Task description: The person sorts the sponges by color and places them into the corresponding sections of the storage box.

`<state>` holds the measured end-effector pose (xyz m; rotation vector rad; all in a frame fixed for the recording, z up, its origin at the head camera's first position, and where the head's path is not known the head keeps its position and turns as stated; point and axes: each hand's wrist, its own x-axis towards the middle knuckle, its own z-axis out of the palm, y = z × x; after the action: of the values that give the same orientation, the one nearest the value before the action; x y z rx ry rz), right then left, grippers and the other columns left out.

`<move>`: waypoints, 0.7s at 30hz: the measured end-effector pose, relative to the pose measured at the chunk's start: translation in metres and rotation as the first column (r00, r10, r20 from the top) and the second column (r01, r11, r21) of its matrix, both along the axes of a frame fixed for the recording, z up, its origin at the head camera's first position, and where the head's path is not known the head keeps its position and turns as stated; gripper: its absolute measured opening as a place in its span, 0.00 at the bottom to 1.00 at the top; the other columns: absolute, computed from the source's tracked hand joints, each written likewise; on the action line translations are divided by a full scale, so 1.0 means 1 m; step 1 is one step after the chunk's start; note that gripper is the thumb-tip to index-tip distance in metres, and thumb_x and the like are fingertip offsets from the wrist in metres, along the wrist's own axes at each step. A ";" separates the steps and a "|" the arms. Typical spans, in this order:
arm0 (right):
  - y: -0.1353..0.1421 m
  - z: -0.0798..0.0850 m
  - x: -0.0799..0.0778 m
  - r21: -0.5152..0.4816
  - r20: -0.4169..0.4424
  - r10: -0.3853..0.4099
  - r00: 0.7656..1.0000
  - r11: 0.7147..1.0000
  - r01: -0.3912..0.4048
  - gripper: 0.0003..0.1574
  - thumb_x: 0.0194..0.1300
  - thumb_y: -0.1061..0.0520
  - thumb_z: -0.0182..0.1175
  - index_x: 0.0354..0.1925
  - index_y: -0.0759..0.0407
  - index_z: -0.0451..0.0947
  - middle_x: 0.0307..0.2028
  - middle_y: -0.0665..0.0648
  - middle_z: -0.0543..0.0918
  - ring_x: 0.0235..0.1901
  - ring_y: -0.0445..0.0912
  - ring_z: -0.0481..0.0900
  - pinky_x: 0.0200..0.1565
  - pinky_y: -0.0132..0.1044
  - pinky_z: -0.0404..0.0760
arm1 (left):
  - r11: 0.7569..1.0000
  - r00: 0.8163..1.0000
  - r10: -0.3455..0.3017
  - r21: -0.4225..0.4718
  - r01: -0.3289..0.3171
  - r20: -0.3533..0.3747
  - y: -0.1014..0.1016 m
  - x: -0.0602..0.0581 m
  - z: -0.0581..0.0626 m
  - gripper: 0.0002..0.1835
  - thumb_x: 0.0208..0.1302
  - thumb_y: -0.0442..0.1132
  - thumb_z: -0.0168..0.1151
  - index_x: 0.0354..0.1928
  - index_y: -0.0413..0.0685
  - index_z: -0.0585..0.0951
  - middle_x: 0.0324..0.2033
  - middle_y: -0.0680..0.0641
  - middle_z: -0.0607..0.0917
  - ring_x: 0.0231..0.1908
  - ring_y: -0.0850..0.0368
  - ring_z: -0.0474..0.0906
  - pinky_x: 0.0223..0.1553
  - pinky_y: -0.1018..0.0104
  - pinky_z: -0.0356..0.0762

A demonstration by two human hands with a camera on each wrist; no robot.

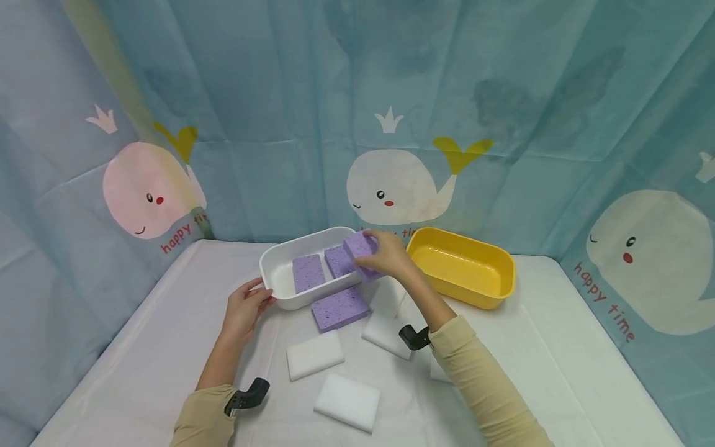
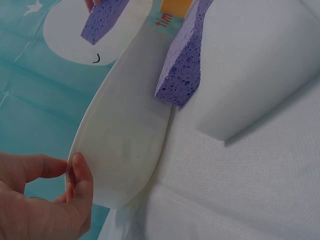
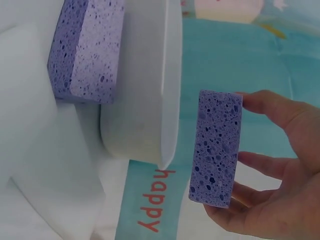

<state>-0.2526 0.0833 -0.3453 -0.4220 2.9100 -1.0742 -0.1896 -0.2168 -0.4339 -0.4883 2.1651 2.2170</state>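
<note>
In the head view my left hand (image 1: 246,307) pinches the rim of a white basin (image 1: 290,303) at its left end, thumb and fingers on either side of the wall. Two purple sponges lie inside, one on the left (image 1: 308,273) and one farther right (image 1: 338,261). My right hand (image 1: 388,251) grips another purple sponge (image 1: 360,247) above the basin's right end. From the right wrist, this held sponge (image 3: 216,150) appears with fingers and thumb against its sides, apart from the basin. A further purple sponge (image 1: 339,308) rests on the table against the basin's front.
A yellow basin (image 1: 505,282) stands to the right, behind my right forearm. Several white sponges lie in front, among them one at left (image 1: 315,355), one nearer (image 1: 347,402) and one by the right wrist (image 1: 386,335). A blue curtain (image 1: 290,174) hangs behind the white-covered table (image 1: 558,372).
</note>
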 end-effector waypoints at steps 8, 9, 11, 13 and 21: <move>-0.011 -0.003 -0.013 -0.017 -0.004 -0.004 1.000 1.000 0.004 0.44 0.63 0.53 0.75 0.72 0.66 0.72 0.67 0.68 0.79 0.65 0.60 0.78 0.70 0.53 0.76 | 1.000 1.000 0.002 -0.016 -0.002 0.004 0.002 0.000 0.001 0.33 0.79 0.31 0.55 0.80 0.34 0.59 0.54 0.39 0.80 0.37 0.68 0.82 0.46 0.79 0.84; -0.013 -0.003 -0.014 -0.016 -0.005 -0.005 1.000 1.000 0.004 0.44 0.63 0.53 0.75 0.72 0.66 0.72 0.66 0.68 0.79 0.65 0.60 0.78 0.70 0.53 0.76 | 1.000 1.000 -0.001 -0.014 0.001 0.003 0.001 -0.001 0.001 0.33 0.79 0.31 0.55 0.80 0.34 0.59 0.53 0.39 0.80 0.37 0.68 0.82 0.46 0.79 0.84; -0.016 -0.003 -0.017 -0.006 -0.010 -0.005 1.000 1.000 0.005 0.44 0.63 0.53 0.74 0.72 0.67 0.73 0.66 0.68 0.80 0.65 0.60 0.78 0.70 0.52 0.76 | 1.000 1.000 -0.001 -0.014 0.001 0.004 0.001 -0.001 0.001 0.33 0.79 0.31 0.55 0.80 0.34 0.59 0.53 0.39 0.80 0.37 0.68 0.82 0.46 0.78 0.84; -0.019 -0.004 -0.019 0.003 -0.010 -0.002 1.000 1.000 0.002 0.44 0.63 0.52 0.74 0.72 0.67 0.73 0.66 0.68 0.80 0.65 0.60 0.78 0.70 0.52 0.76 | 1.000 1.000 0.000 -0.012 0.000 0.004 0.000 -0.001 0.000 0.33 0.79 0.31 0.56 0.80 0.34 0.58 0.53 0.39 0.80 0.37 0.68 0.82 0.47 0.78 0.84; -0.030 -0.005 -0.030 0.012 0.010 -0.003 1.000 1.000 0.003 0.43 0.64 0.52 0.73 0.71 0.68 0.73 0.66 0.68 0.79 0.66 0.59 0.77 0.71 0.50 0.75 | 1.000 1.000 -0.005 0.001 0.005 0.000 0.000 0.000 0.002 0.34 0.79 0.31 0.56 0.80 0.33 0.58 0.50 0.42 0.82 0.36 0.68 0.82 0.46 0.78 0.84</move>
<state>-0.2826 0.0535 -0.3501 -0.4106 2.9078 -1.0552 -0.1899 -0.2169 -0.4324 -0.4828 2.1620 2.2156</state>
